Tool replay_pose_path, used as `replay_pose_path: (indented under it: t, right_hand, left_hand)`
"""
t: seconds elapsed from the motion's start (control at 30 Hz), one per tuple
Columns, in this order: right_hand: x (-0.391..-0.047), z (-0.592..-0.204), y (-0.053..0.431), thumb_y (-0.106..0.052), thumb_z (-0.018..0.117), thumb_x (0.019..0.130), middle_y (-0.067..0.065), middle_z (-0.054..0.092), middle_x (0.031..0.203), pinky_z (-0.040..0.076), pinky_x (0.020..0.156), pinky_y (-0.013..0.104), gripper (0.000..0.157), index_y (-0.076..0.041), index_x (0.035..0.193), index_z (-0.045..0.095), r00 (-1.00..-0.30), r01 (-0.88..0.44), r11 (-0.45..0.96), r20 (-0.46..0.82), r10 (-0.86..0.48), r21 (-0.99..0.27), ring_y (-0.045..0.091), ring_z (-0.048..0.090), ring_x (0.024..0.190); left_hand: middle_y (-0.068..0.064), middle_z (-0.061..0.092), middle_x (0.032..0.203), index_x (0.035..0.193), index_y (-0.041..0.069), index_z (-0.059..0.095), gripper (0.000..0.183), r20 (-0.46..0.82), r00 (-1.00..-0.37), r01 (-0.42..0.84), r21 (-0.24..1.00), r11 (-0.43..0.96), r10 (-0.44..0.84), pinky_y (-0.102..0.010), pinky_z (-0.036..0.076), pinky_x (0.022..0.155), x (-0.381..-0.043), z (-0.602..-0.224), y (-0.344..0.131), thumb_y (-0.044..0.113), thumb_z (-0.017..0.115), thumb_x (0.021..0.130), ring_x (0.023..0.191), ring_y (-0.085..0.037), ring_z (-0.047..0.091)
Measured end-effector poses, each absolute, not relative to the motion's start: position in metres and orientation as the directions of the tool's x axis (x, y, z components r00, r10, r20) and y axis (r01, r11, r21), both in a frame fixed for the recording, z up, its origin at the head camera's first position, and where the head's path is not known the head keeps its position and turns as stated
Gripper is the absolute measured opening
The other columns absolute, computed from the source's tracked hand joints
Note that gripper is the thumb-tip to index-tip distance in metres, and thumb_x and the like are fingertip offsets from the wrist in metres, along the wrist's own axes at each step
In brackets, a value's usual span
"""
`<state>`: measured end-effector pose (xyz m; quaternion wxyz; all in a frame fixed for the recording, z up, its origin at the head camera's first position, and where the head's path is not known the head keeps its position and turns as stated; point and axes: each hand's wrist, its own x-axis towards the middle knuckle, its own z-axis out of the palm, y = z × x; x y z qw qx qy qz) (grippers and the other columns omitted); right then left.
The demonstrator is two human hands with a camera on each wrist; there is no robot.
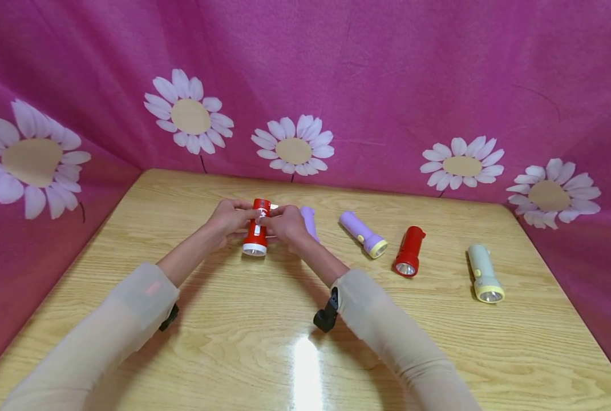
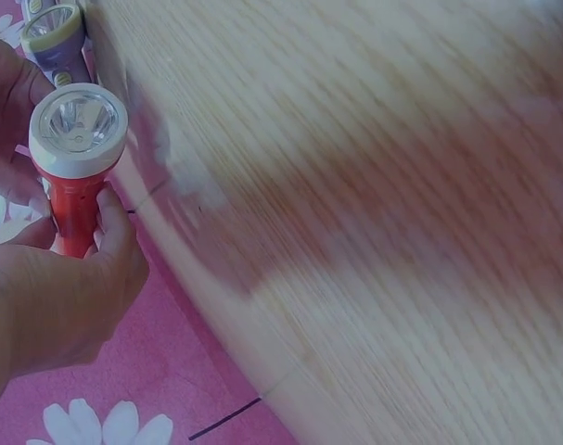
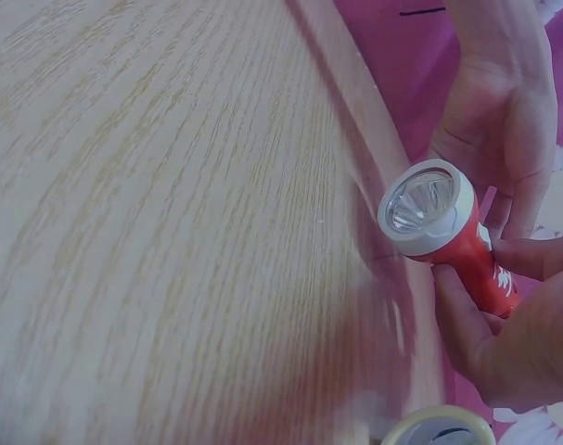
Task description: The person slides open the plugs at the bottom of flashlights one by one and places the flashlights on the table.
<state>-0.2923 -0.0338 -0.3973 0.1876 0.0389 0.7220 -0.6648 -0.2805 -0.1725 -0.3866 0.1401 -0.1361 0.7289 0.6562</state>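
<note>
Both hands hold a red flashlight (image 1: pixel 256 234) with a white head ring, up over the far left part of the table. Its lens end points toward the wearer. My left hand (image 1: pixel 226 221) grips the body from the left; in the left wrist view its thumb and fingers lie on either side of the red barrel (image 2: pixel 75 211), just below the white ring. From the other side my right hand (image 1: pixel 288 224) pinches the body, and the right wrist view has its fingers behind the white rim (image 3: pixel 457 199). A purple flashlight (image 1: pixel 308 221) lies partly hidden behind the right hand.
On the wooden table (image 1: pixel 264 331), to the right, lie a purple flashlight with a yellow rim (image 1: pixel 361 233), a red flashlight (image 1: pixel 411 248) and a pale green flashlight (image 1: pixel 483 271). A pink cloth with daisies (image 1: pixel 377 103) hangs along the table's back and sides.
</note>
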Motion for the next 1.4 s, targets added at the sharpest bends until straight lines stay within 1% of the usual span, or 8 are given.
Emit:
replay_pose_path:
  t: [0.2,0.53,0.63,0.8,1.1,1.23,1.4]
  right_hand:
    - [-0.293,-0.4,-0.034,-0.007,0.069,0.082,0.015,0.063,0.09,0.055,0.067,0.042,0.032,0.006,0.107,0.056,-0.919,0.316,0.131,-0.338,-0.204,-0.94,0.032,0.065,0.081]
    - [-0.293,-0.405,-0.034,-0.008,0.069,0.082,0.014,0.063,0.09,0.055,0.067,0.041,0.029,0.005,0.104,0.057,-0.912,0.318,0.159,-0.348,-0.218,-0.934,0.028,0.065,0.078]
    - [-0.294,-0.406,-0.034,-0.009,0.069,0.082,0.013,0.063,0.089,0.055,0.067,0.04,0.028,0.005,0.103,0.057,-0.915,0.314,0.17,-0.346,-0.209,-0.934,0.026,0.066,0.075]
    - [-0.294,-0.408,-0.035,-0.007,0.069,0.081,0.014,0.063,0.088,0.055,0.065,0.039,0.026,0.006,0.1,0.057,-0.916,0.309,0.162,-0.339,-0.214,-0.937,0.025,0.066,0.073]
    - [-0.295,-0.411,-0.036,-0.007,0.069,0.082,0.015,0.064,0.086,0.055,0.066,0.039,0.025,0.006,0.099,0.056,-0.911,0.314,0.162,-0.345,-0.225,-0.935,0.025,0.066,0.072]
    - [-0.296,-0.413,-0.036,-0.006,0.067,0.083,0.015,0.065,0.086,0.055,0.065,0.037,0.023,0.007,0.1,0.056,-0.907,0.314,0.164,-0.346,-0.24,-0.935,0.024,0.066,0.071]
    - [-0.297,-0.414,-0.036,-0.005,0.065,0.084,0.015,0.064,0.087,0.055,0.063,0.036,0.022,0.007,0.099,0.056,-0.906,0.315,0.172,-0.35,-0.239,-0.933,0.023,0.066,0.071]
  left_hand:
    - [-0.017,0.05,0.121,0.124,-0.001,0.046,0.039,-0.398,-0.917,-0.396,0.91,0.119,-0.007,-0.041,0.049,0.084,-0.283,-0.389,-0.174,0.015,0.058,0.091,0.1,-0.027,0.055]
    - [-0.016,0.052,0.119,0.123,0.0,0.047,0.037,-0.436,-0.9,-0.431,0.887,0.163,-0.005,-0.037,0.051,0.082,-0.284,-0.39,-0.175,0.015,0.057,0.091,0.094,-0.022,0.056]
    - [-0.015,0.053,0.116,0.122,-0.001,0.049,0.035,-0.437,-0.9,-0.43,0.885,0.178,-0.002,-0.036,0.051,0.079,-0.285,-0.391,-0.176,0.015,0.057,0.091,0.09,-0.02,0.056]
    - [-0.011,0.056,0.106,0.12,0.0,0.051,0.034,-0.434,-0.901,-0.423,0.879,0.221,-0.001,-0.03,0.052,0.07,-0.287,-0.393,-0.176,0.016,0.058,0.09,0.083,-0.017,0.056]
    - [-0.009,0.06,0.096,0.118,0.0,0.053,0.033,-0.442,-0.897,-0.431,0.871,0.236,-0.008,-0.026,0.052,0.059,-0.291,-0.397,-0.178,0.016,0.06,0.09,0.073,-0.014,0.058]
    - [-0.008,0.06,0.093,0.116,-0.001,0.053,0.032,-0.441,-0.898,-0.429,0.868,0.251,-0.012,-0.025,0.051,0.058,-0.292,-0.398,-0.177,0.016,0.06,0.09,0.071,-0.013,0.057]
    - [-0.01,0.059,0.097,0.116,-0.002,0.052,0.032,-0.437,-0.9,-0.425,0.867,0.261,-0.013,-0.026,0.052,0.061,-0.292,-0.4,-0.177,0.016,0.059,0.09,0.075,-0.014,0.057]
